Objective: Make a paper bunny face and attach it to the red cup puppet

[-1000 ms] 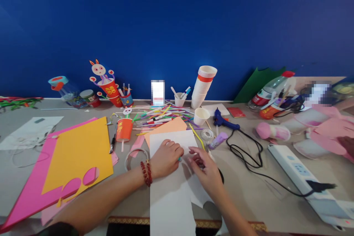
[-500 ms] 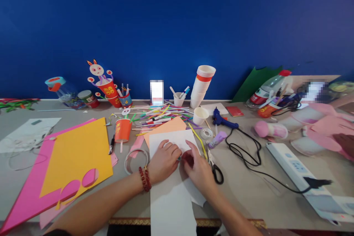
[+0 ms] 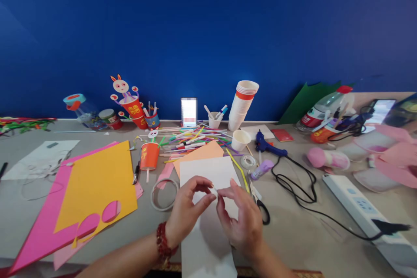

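Observation:
My left hand (image 3: 188, 209), with a red bead bracelet at the wrist, and my right hand (image 3: 241, 221) are raised just above a long white sheet of paper (image 3: 208, 173). The fingertips of both hands meet in a pinch on a tiny pale piece (image 3: 215, 190) that I cannot make out. Black-handled scissors (image 3: 262, 209) lie right of my right hand. A ring of tape (image 3: 164, 193) lies left of my left hand.
Yellow card on pink card (image 3: 94, 186) lies at the left. A pile of coloured straws (image 3: 192, 138), an orange paper cup (image 3: 149, 157), stacked cups (image 3: 243, 103), a blue glue gun (image 3: 269, 147) with black cord and a white power strip (image 3: 365, 210) crowd the table.
Both hands have lifted off the white sheet and drawn back toward me, fingertips now pinching together in the air instead of pressing on the paper.

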Demonstrator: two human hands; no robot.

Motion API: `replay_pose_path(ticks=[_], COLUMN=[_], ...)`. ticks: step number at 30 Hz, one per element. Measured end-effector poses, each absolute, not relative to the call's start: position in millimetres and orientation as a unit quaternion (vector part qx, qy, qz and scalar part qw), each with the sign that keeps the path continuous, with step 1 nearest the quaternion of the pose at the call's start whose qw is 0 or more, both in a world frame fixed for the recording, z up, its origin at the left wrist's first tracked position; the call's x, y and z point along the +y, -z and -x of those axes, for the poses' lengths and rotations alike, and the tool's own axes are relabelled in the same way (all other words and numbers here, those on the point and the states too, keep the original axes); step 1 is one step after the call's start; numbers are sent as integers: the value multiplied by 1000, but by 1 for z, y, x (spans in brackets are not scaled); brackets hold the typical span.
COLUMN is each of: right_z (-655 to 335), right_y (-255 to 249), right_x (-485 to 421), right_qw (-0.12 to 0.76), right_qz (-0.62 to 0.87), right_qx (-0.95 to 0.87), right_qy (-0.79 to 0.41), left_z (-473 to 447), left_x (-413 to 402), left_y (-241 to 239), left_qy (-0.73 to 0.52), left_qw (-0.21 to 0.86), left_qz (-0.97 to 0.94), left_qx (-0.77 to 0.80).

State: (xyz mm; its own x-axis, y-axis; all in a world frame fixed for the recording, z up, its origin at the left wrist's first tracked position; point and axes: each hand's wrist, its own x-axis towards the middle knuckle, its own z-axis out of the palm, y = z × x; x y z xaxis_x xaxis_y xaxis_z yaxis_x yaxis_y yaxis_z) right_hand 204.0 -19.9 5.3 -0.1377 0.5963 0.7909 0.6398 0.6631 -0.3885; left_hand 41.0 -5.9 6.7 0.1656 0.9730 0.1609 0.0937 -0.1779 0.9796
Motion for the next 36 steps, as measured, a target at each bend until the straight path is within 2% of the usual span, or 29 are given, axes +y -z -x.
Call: replay_pose_path(ticks=[11,16,18,22,25,28,31,36], right_z=[-196,-197,-199,-208,-216,-220,-221,-221], right_y=[-7,-5,-6,-16,-27,-33,-37,-39], right_x=[-21,-24,-26,-25,-18,-13,-11,-9], right_qw=[533,553,575,593,561,511,482,460], right_qz=[385,358,363,378,356,343,340,330], right_qx=[-753,-752,-728,-635,-572,-522,-504,-562], right_qy=[18,-25,-89,-319,-481,-591,-631,-603], left_z=[-49,-49,-48,-43,-38,-36,-36,-37], left_x=[-17,-16,-15,-13,-12,-10,-10,-9], left_y=[-9,-10,-12,-15,-16,-18,-21,-24], left_qy=[-533,-540,-545,-548,-528,-501,-484,-463], left_qw=[498,529,548,610,669,695,700,717], left_qz=[-542,-519,-505,-464,-432,-430,-441,-440], left_qx=[417,398,384,335,294,284,286,278])
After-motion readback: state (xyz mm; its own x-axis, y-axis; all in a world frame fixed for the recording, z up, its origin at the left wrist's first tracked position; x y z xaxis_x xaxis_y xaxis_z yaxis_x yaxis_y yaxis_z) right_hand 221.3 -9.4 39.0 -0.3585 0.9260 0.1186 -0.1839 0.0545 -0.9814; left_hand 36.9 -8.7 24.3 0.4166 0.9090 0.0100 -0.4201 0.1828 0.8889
